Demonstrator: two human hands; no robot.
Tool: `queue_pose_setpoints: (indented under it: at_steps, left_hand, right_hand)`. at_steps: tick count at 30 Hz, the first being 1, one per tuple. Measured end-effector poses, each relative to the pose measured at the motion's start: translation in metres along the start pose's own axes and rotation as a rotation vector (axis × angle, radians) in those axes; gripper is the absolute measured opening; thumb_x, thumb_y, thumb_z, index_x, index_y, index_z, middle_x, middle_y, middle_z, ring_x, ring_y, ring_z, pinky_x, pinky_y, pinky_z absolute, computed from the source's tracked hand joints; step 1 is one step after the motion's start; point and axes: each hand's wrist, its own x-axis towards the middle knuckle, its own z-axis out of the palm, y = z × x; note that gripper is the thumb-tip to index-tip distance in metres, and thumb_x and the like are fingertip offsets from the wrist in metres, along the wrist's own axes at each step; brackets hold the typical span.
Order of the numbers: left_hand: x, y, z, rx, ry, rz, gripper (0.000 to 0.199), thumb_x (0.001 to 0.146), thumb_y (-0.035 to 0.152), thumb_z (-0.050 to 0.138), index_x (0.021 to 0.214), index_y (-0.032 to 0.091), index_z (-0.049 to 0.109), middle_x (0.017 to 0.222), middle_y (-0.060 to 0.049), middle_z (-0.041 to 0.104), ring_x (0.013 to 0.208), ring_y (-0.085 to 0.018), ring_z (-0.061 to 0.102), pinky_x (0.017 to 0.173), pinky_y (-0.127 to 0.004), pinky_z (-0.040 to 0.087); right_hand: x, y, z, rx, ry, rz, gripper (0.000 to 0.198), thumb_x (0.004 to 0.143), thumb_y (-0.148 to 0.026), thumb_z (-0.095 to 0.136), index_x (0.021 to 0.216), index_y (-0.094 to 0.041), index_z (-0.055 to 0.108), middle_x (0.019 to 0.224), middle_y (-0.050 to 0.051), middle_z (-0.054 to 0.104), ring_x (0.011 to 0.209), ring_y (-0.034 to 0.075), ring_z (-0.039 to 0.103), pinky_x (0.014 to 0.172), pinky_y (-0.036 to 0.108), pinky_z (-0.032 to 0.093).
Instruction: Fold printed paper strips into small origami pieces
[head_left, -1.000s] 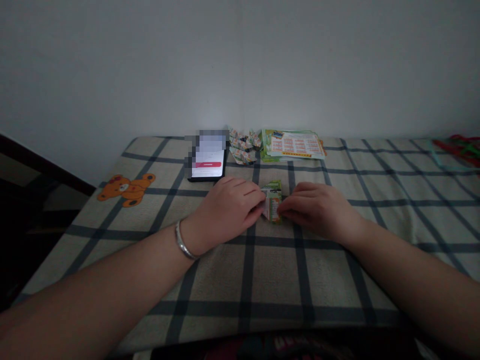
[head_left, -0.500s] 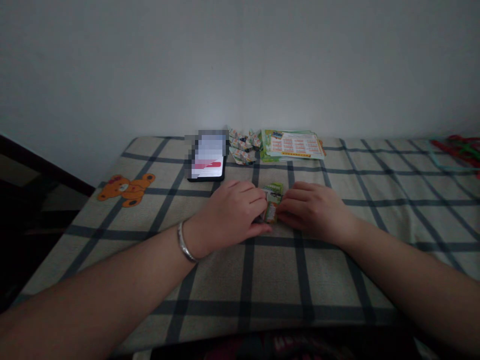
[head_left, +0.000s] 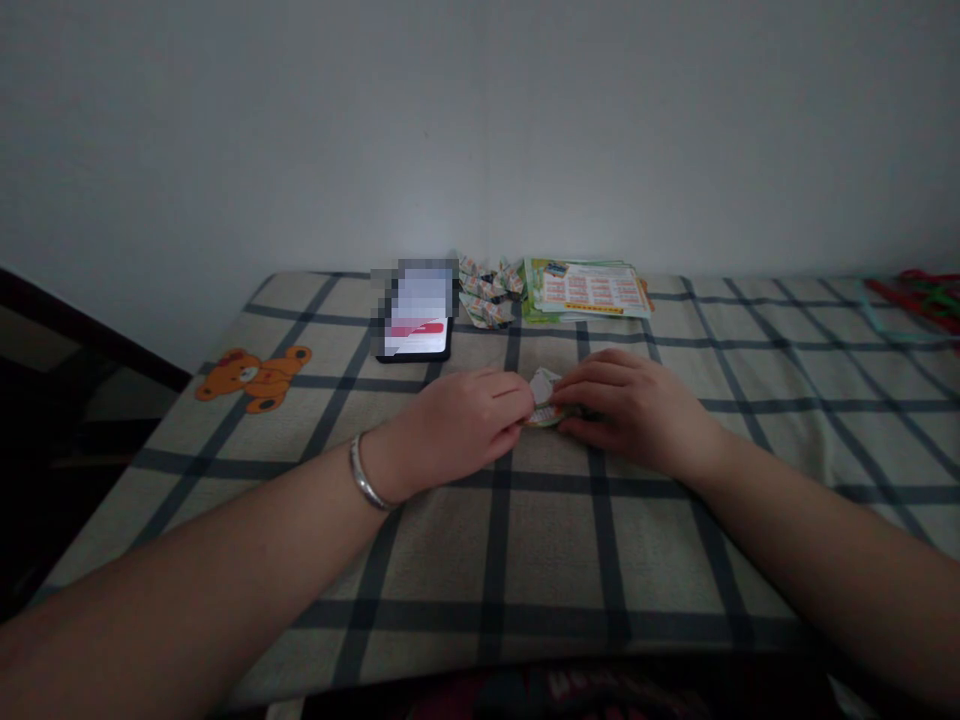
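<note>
on my feed the left hand (head_left: 469, 422) pinches the paper (head_left: 543, 386) from one side, the right hand (head_left: 637, 408) from the other; beyond lie phone (head_left: 420, 343), folded pieces (head_left: 487, 311) and cards (head_left: 589, 288).

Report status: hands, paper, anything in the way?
Left hand and right hand on opposite sides of folded printed paper. No obstruction seen; smartphone and leaflet stack lie beyond, apart from both hands.

Glossy metal bangle (head_left: 362, 475), matt woven tablecloth (head_left: 442, 560), printed paper (head_left: 543, 386).
</note>
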Motion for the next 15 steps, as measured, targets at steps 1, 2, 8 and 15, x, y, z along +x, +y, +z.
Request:
queue_pose_setpoints:
  at_steps: [1,2,8,15]
  left_hand:
    - [-0.0001,-0.0001,0.0004,0.006,-0.009,0.005,0.012,0.086,0.013,0.057,0.096,0.013,0.064,0.099,-0.006,0.068,0.093,-0.019,0.063,0.084,-0.033,0.053]
    - [-0.0002,-0.0002,0.0008,0.014,-0.019,0.010,0.013,0.086,0.013,0.057,0.097,0.013,0.064,0.099,-0.007,0.068,0.094,-0.020,0.063,0.085,-0.033,0.053]
    - [-0.0008,-0.0018,-0.0003,0.023,-0.027,-0.002,0.013,0.086,0.013,0.056,0.097,0.012,0.064,0.099,-0.007,0.068,0.093,-0.020,0.064,0.082,-0.032,0.053]
    - [-0.0011,-0.0049,-0.0018,0.005,-0.044,-0.017,0.011,0.085,0.015,0.056,0.092,0.015,0.064,0.096,-0.004,0.068,0.087,-0.018,0.065,0.075,-0.029,0.051]
  right_hand:
    - [-0.0004,-0.0004,-0.0002,0.004,-0.007,0.001,0.022,0.089,-0.034,0.062,0.103,-0.020,0.071,0.104,0.006,0.071,0.097,0.023,0.060,0.085,0.036,0.046]
    - [-0.0007,-0.0013,-0.0004,0.007,-0.020,0.006,0.021,0.089,-0.035,0.061,0.102,-0.020,0.071,0.103,0.006,0.071,0.096,0.022,0.060,0.084,0.035,0.047]
    - [0.0003,-0.0078,-0.0018,-0.019,-0.075,0.026,0.022,0.091,-0.033,0.058,0.100,-0.019,0.073,0.103,0.006,0.071,0.094,0.022,0.062,0.080,0.035,0.047]
    - [-0.0007,-0.0089,0.0003,-0.019,-0.050,0.017,0.021,0.093,-0.029,0.055,0.098,-0.021,0.074,0.097,0.004,0.072,0.089,0.020,0.062,0.077,0.033,0.047]
